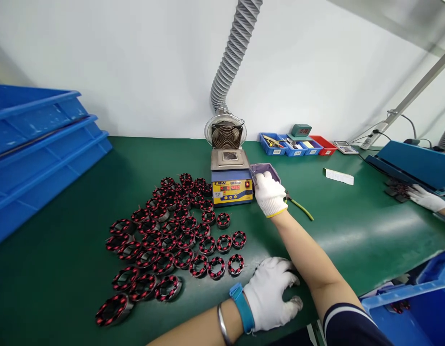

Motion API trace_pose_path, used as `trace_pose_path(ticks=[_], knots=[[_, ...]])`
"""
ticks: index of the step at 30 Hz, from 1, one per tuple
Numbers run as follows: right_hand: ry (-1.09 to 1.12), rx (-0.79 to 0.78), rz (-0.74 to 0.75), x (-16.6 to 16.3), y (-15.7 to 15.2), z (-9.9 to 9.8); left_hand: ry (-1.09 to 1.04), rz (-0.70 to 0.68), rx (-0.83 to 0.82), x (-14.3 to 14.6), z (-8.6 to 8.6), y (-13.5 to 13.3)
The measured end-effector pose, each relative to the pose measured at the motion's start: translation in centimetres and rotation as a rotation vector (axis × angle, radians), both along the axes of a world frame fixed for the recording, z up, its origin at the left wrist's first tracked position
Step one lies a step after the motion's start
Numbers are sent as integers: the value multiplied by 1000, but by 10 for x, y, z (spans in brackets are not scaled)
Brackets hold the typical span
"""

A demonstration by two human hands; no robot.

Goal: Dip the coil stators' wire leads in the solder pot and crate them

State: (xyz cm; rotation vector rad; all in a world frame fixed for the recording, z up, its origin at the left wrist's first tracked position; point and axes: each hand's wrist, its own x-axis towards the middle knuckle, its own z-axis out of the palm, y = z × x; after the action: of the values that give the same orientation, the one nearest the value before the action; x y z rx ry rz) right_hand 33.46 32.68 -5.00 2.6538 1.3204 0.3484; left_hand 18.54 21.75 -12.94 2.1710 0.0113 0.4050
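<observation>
My left hand, in a white glove with a blue wrist strap, lies near the table's front edge. Its thumb and fingers are apart and nothing is in them. My right hand, also gloved, reaches to the right side of the solder pot, in front of a purple tray. Its fingers are curled together; a thin metallic piece seems to show at the fingertips, too small to name. Many ring-shaped motor stators with red and black windings stand on the green table, left of both hands.
Green-handled pliers lie right of my right hand. Blue bins, a red bin and a clock line the wall. Stacked blue crates stand left. A duct hangs above the pot. A co-worker's gloved hand is at right.
</observation>
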Motion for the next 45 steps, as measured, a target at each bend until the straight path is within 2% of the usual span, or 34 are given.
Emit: trace_pose_path(ticks=[5,11,16,21,25,27,30,34,37,42,45], knots=[[-11,-81,143,-15,9,0,25,4,-3,0,0,0],[-42,-1,-17,-8,0,-5,11,-4,25,1,-2,0],[-44,-47,122,-15,-7,-12,18,0,69,2,-2,1],[-21,-28,-66,-9,-8,-6,14,5,64,1,-5,0],[-17,-42,64,-15,-6,-2,0,-3,61,1,-6,-1],[-5,-44,55,-18,-5,0,-5,1,67,2,-6,0],[31,41,0,-19,2,5,-1,11,93,3,-6,0],[199,229,185,-17,36,12,-23,10,107,4,-8,1],[372,257,243,-7,60,19,-38,4,75,4,-10,1],[373,272,54,27,55,35,-40,-4,24,4,-12,1],[381,310,47,32,57,44,-28,-7,21,4,-11,0]])
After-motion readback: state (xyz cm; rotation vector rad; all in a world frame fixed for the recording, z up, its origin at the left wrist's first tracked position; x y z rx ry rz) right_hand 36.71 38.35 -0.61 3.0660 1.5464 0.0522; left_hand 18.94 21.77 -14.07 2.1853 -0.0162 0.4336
